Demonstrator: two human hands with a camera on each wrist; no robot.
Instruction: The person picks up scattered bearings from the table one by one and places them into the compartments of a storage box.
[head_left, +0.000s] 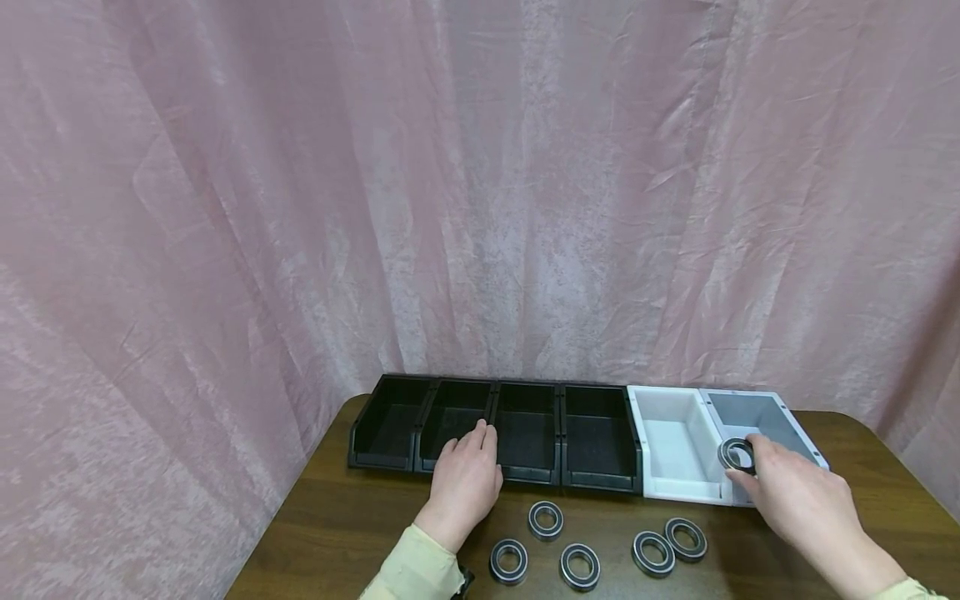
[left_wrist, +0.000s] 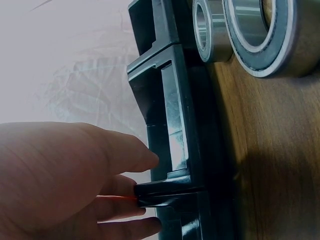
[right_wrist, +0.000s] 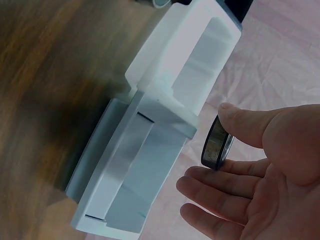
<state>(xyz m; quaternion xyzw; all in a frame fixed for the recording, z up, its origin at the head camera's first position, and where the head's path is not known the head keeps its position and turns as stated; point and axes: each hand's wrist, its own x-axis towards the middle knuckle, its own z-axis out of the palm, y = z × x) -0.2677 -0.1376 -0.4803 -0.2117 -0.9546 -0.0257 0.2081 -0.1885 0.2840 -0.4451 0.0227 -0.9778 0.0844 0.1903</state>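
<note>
My right hand (head_left: 806, 493) pinches a ball bearing (head_left: 724, 458) between thumb and fingers, above the grey bin (head_left: 750, 410). In the right wrist view that bearing (right_wrist: 215, 146) is seen edge-on, clear of the bin's rim. The left hand (head_left: 465, 482) is at the front of the black bins (head_left: 603, 482), near the divider between the second and third from the left. Its fingers extend forward and hold no bearing; whether they touch the divider is unclear. Several more bearings lie flat on the table, among them one (head_left: 545, 536) just right of the left hand.
A white bin (head_left: 675, 454) stands between the black row and the grey bin. Two bearings, a left one (head_left: 638, 554) and a right one (head_left: 700, 542), lie close together before it. Behind the wooden table (head_left: 330, 500) hangs a pink curtain (head_left: 525, 208).
</note>
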